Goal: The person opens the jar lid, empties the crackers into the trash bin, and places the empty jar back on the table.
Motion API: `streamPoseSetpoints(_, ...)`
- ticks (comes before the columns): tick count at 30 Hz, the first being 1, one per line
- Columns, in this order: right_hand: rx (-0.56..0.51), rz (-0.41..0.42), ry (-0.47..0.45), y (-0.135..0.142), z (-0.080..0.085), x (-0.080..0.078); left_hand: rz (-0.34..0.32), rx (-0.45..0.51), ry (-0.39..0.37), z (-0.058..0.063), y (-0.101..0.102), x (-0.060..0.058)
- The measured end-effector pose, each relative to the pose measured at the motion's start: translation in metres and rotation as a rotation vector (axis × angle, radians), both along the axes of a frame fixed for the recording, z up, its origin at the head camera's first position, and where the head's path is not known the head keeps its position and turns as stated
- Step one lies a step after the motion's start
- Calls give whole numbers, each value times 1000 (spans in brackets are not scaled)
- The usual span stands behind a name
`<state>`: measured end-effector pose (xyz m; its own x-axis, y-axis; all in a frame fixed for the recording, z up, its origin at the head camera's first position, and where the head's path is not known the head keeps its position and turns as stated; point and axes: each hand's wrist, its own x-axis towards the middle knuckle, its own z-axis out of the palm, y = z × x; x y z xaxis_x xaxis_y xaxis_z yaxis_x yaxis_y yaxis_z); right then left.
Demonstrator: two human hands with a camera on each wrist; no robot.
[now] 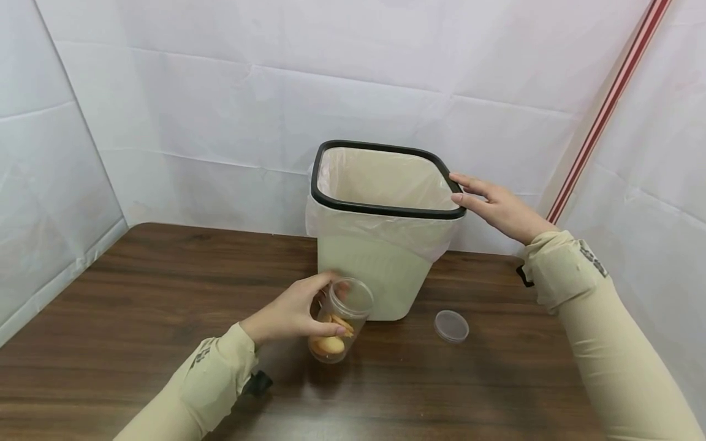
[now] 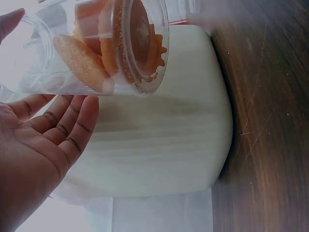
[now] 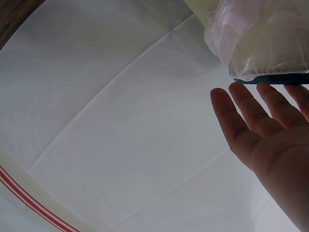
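Observation:
In the head view, my left hand [image 1: 287,312] grips a clear plastic jar [image 1: 357,301], fingers on its far side and thumb on the near side. The jar has no lid on and leans slightly, its mouth toward the bin. Several golden cookies [image 1: 331,345] lie at its bottom; the left wrist view shows the cookies [image 2: 82,60] through the wall. Behind the jar stands a pale trash bin [image 1: 364,263] with a black rim and a thin liner folded over it. My right hand [image 1: 504,211] has its fingers extended, fingertips at the rim's right side.
A round clear lid [image 1: 451,325] lies on the dark wooden table [image 1: 165,306] to the right of the bin. White sheeting [image 1: 220,110] hangs behind and at both sides. A red-striped strip [image 1: 609,110] runs down the right corner.

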<state>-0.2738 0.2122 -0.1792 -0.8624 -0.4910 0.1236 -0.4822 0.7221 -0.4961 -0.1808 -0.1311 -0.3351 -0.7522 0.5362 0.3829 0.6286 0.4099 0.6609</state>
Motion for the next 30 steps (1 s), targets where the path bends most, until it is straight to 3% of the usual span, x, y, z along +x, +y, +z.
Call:
streamPoseSetpoints(18,10,-9,11,-1,-1,2,39,42,70,15,-11,6)
streamPoseSetpoints(30,-3,1,-6,-2,-2,1,100,43,118,22,-16,8)
